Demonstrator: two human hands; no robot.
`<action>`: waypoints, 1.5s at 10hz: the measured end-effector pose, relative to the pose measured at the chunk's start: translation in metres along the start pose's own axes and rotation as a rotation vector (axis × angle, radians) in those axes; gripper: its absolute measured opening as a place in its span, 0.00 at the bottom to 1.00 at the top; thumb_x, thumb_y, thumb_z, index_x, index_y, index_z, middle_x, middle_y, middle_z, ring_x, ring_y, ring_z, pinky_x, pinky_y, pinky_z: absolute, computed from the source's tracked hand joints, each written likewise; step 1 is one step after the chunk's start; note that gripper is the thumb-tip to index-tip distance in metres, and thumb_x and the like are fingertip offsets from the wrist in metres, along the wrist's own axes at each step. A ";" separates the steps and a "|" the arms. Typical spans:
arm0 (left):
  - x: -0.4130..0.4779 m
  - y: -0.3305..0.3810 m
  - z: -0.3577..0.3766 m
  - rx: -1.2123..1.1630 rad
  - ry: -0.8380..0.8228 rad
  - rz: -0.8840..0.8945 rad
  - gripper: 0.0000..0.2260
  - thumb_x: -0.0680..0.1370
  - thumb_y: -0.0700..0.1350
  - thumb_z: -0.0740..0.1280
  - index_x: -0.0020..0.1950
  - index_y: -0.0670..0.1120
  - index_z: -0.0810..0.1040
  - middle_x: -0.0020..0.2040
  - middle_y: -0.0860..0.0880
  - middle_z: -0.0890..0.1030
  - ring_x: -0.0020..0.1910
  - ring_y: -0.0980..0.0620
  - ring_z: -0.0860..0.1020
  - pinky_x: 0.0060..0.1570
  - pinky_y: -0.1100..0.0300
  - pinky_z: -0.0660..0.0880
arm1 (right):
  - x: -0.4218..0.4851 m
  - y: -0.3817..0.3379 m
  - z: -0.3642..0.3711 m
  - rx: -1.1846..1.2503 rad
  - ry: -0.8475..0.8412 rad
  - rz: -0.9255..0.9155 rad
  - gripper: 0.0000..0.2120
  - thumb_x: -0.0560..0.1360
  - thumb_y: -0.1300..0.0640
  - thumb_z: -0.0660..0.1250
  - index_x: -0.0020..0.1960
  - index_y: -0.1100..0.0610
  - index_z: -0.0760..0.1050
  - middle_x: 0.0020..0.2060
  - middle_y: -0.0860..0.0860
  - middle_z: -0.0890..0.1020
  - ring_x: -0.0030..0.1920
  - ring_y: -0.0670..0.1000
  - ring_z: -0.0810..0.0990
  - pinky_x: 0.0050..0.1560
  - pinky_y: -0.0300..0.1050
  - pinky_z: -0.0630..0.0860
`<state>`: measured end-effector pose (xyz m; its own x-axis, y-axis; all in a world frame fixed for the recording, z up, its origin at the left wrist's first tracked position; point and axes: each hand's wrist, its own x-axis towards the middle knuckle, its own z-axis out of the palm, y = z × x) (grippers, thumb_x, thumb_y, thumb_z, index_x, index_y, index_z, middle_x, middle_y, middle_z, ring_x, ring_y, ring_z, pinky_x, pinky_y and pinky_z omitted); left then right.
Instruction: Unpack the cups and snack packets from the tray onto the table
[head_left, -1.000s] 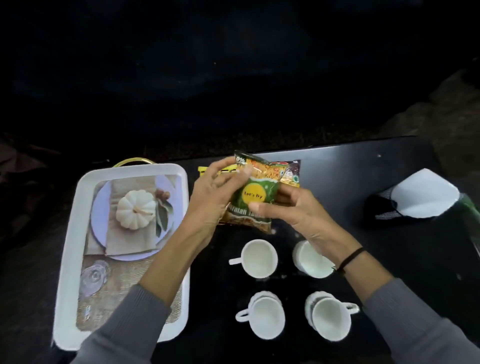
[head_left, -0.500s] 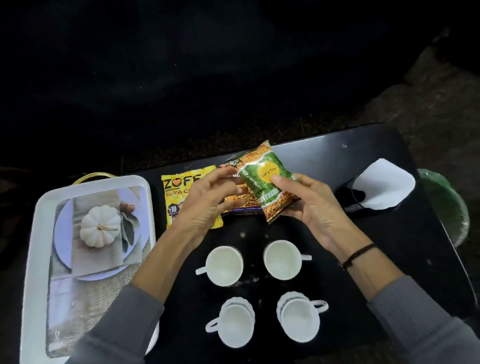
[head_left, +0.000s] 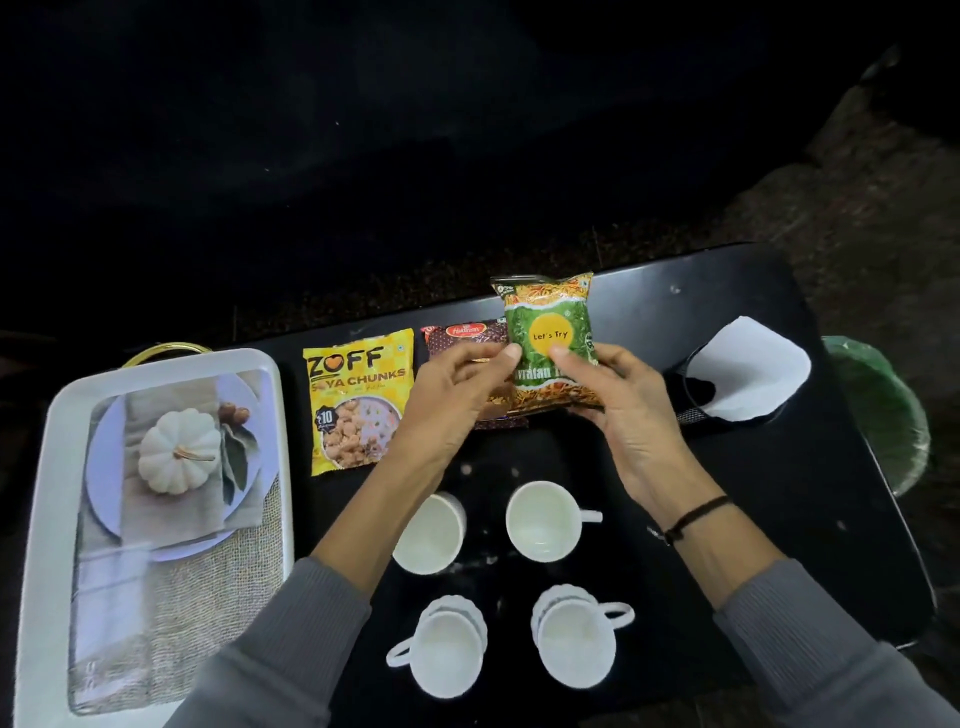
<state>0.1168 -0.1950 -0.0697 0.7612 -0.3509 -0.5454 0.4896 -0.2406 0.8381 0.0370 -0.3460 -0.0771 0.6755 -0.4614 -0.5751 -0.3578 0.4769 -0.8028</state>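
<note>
A green and orange snack packet is held upright over the black table, pinched by my left hand on its left edge and by my right hand on its right edge. Behind my left hand lies a dark red snack packet, mostly hidden. A yellow soya chunks packet lies flat to its left. Several white cups stand on the table in front: back left, back right, front left, front right. The white tray sits at the left, holding no cups or packets.
A black mesh holder with white paper stands at the table's right end. A green object sits beyond the right edge. The tray's gold handle points away from me. The tray floor bears a printed pumpkin picture.
Both hands have turned the green packet from tilted to upright and shifted it right, past the dark red packet. The view has swung left to right, showing more of the table.
</note>
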 end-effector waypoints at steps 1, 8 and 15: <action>0.002 -0.006 0.002 0.056 0.112 0.003 0.05 0.82 0.46 0.69 0.54 0.47 0.83 0.45 0.50 0.88 0.47 0.53 0.86 0.50 0.56 0.84 | 0.007 0.009 -0.005 -0.087 0.084 -0.014 0.22 0.71 0.49 0.79 0.60 0.58 0.79 0.45 0.47 0.90 0.45 0.42 0.88 0.45 0.33 0.80; 0.005 -0.038 -0.018 1.145 0.159 0.309 0.21 0.81 0.55 0.68 0.74 0.59 0.72 0.80 0.46 0.65 0.76 0.45 0.66 0.69 0.43 0.67 | 0.008 0.038 0.006 -1.101 0.151 -0.396 0.24 0.83 0.54 0.63 0.77 0.58 0.64 0.77 0.56 0.66 0.77 0.56 0.65 0.72 0.58 0.64; -0.087 0.007 -0.021 0.931 0.206 0.427 0.08 0.82 0.44 0.65 0.57 0.47 0.83 0.51 0.49 0.86 0.50 0.49 0.81 0.51 0.48 0.77 | -0.073 -0.006 0.027 -1.513 -0.048 -0.885 0.05 0.79 0.56 0.69 0.50 0.58 0.79 0.45 0.54 0.83 0.47 0.58 0.81 0.50 0.53 0.71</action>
